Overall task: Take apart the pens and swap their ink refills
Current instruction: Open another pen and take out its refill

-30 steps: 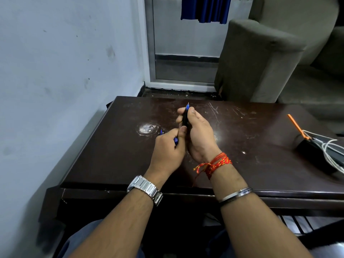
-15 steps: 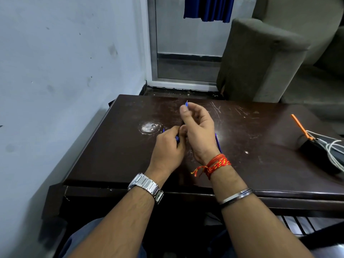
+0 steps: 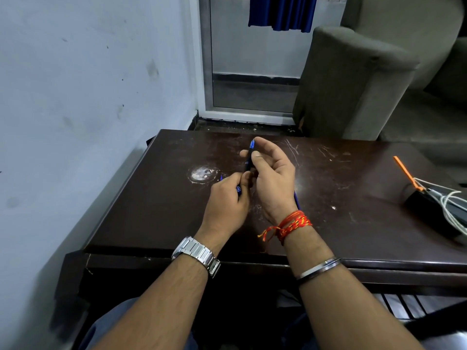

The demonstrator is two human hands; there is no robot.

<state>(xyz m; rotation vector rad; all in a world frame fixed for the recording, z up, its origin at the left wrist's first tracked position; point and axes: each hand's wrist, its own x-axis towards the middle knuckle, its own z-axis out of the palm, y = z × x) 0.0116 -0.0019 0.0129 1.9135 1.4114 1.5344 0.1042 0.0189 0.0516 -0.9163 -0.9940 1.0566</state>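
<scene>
A dark pen barrel with a blue tip (image 3: 249, 157) stands almost upright between the thumb and fingers of my right hand (image 3: 271, 178), above the middle of the brown table (image 3: 151, 218). My left hand (image 3: 227, 205) is closed around a blue pen part (image 3: 238, 190), and its fingertips touch the lower end of the barrel. A thin blue pen piece (image 3: 296, 200) lies on the table just behind my right wrist, mostly hidden by the hand.
A white round stain (image 3: 202, 174) marks the table left of my hands. At the right edge lies a black device with white cables (image 3: 439, 208) and an orange stick (image 3: 405, 173). A wall runs along the left; a grey sofa (image 3: 353, 79) stands behind the table.
My right hand has opened its outer fingers and turned the pen barrel upright into plain sight; before, the hand covered most of it. My left hand has stayed in place.
</scene>
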